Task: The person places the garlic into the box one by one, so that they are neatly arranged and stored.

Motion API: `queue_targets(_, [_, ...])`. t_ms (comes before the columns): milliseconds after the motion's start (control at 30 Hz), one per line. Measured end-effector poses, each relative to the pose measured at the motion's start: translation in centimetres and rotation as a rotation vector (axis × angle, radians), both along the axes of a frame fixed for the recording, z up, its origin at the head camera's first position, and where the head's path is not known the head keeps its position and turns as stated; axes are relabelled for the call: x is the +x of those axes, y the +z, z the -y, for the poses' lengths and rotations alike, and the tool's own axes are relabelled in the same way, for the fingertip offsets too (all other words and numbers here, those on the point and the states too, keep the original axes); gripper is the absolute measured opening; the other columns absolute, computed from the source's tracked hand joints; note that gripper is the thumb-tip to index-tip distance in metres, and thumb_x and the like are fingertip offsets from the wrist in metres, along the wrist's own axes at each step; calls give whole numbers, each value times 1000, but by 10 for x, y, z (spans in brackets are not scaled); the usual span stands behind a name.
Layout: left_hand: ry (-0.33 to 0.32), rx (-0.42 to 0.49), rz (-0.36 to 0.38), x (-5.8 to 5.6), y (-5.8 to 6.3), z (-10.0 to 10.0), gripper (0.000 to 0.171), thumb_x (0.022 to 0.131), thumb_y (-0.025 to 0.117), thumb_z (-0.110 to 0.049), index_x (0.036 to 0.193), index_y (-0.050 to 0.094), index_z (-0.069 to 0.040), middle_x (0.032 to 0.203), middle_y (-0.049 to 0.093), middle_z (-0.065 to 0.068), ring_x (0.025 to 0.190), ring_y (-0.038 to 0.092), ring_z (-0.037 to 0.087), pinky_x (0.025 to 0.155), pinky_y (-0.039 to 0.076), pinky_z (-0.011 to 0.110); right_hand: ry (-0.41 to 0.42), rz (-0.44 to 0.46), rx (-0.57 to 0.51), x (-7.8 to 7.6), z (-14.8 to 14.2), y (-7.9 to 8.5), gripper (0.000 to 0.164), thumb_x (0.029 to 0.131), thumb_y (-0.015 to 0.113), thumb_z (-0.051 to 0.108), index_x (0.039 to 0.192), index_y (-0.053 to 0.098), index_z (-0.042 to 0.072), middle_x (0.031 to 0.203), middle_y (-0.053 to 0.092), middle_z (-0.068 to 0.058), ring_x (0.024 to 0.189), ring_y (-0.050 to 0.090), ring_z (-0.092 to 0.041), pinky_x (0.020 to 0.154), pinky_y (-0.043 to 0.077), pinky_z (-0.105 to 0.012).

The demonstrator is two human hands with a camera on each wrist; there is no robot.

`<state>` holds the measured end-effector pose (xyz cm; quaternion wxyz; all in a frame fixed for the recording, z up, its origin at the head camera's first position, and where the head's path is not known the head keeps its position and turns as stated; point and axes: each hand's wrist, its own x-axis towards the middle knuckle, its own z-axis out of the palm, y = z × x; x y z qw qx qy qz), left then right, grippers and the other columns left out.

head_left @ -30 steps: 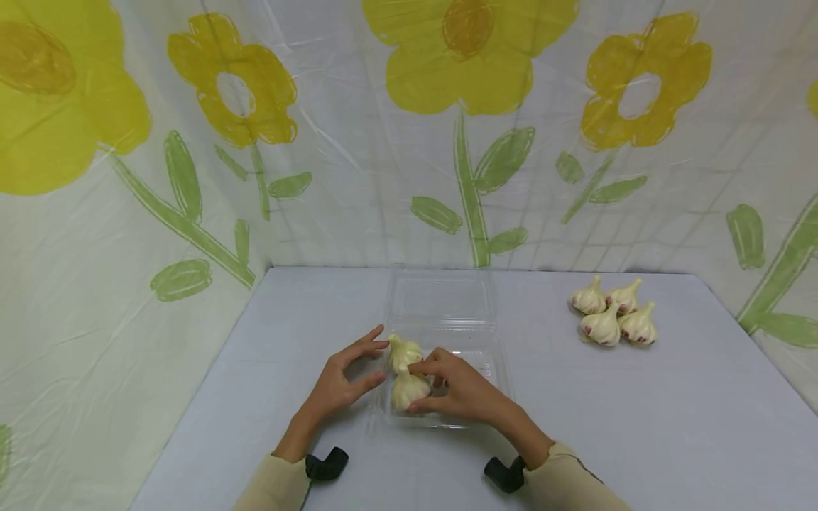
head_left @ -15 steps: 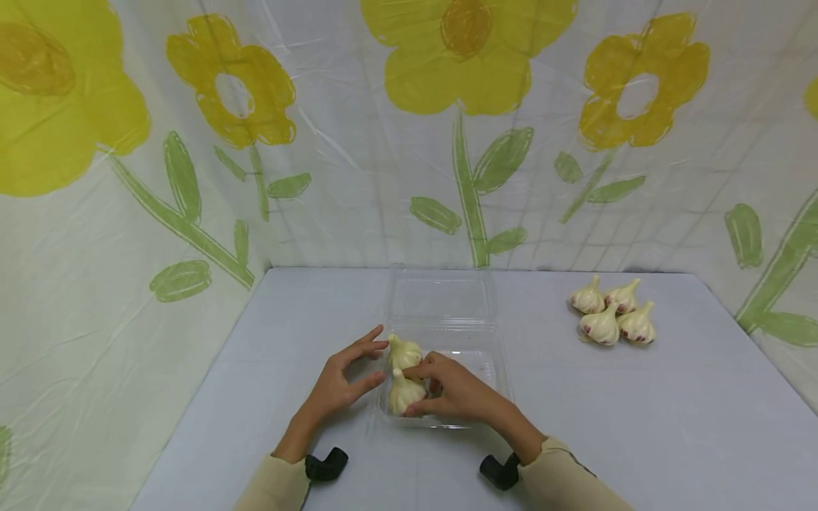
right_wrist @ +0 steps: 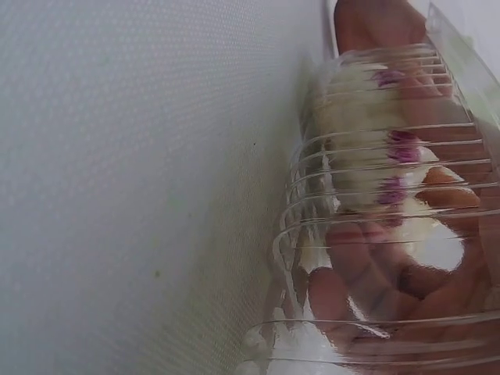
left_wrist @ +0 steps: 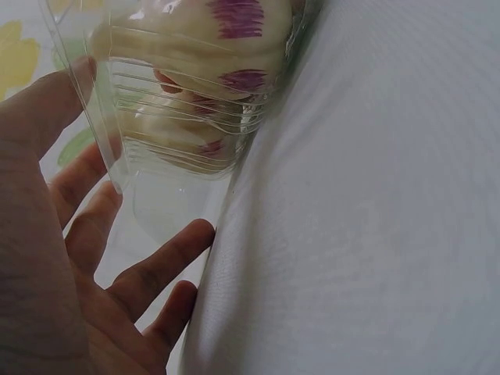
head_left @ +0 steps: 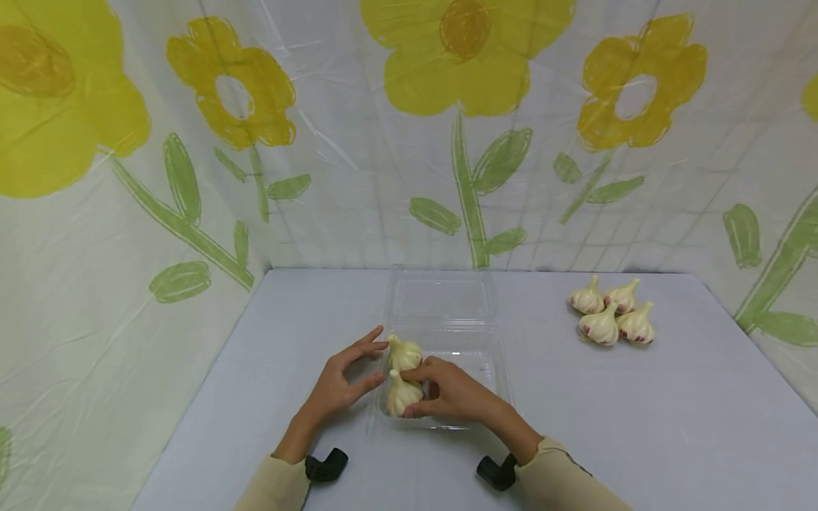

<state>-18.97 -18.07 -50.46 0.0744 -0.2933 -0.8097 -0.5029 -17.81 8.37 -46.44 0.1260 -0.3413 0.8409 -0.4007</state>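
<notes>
A clear plastic clamshell container (head_left: pixel 476 365) stands in the middle of the table, its lid (head_left: pixel 443 294) folded back flat. Two garlic bulbs stand along its left side: a far bulb (head_left: pixel 404 352) and a near bulb (head_left: pixel 401 399). My right hand (head_left: pixel 459 390) reaches inside and holds the near bulb between thumb and fingers. With fingers spread, my left hand (head_left: pixel 345 372) touches the container's left rim; in the left wrist view purple-marked garlic (left_wrist: pixel 238 35) shows through the ribbed wall. Through the wall, the right wrist view shows my right fingers (right_wrist: pixel 355 258) by the garlic, partly blurred by reflections.
Several more garlic bulbs (head_left: pixel 607 316) sit grouped at the back right of the pale tabletop (head_left: pixel 639 404). A flower-printed curtain (head_left: pixel 351 177) hangs behind the table's far edge. Black wrist mounts (head_left: pixel 327 465) stick out near both sleeves.
My right hand has moved slightly left, shifting the near garlic bulb toward the container's left wall. My left hand has stayed in place.
</notes>
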Motion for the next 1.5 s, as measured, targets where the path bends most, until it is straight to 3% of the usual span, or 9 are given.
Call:
queue_targets(367, [2, -4, 0, 0, -1, 0, 48, 91, 77, -12, 137, 64, -10, 160, 44, 10, 119, 68, 27, 114, 41, 28, 7, 12, -2, 1, -1, 1, 60, 85, 83, 36, 137, 66, 12, 112, 68, -3, 81, 59, -16, 71, 48, -20])
queue_targets(767, [3, -7, 1, 1, -1, 1, 49, 91, 77, -12, 137, 64, -11, 161, 44, 8, 120, 67, 26, 114, 40, 29, -7, 11, -4, 4, -8, 4, 56, 87, 81, 35, 138, 66, 16, 113, 68, -2, 82, 61, -5, 75, 52, -21])
queue_targets(1167, [11, -18, 1, 1, 0, 0, 50, 91, 77, -13, 138, 63, -13, 161, 44, 7, 121, 67, 26, 113, 43, 34, -2, -118, -34, 8, -24, 7, 51, 89, 80, 32, 136, 67, 19, 108, 71, -2, 83, 64, -12, 73, 53, -24])
queue_targets(1500, [9, -9, -20, 0, -1, -1, 49, 90, 77, -13, 137, 64, -12, 160, 45, 10, 119, 68, 27, 114, 41, 31, -63, -168, -37, 9, -40, 10, 44, 89, 80, 28, 129, 71, 12, 97, 72, -5, 79, 58, -2, 71, 53, -25])
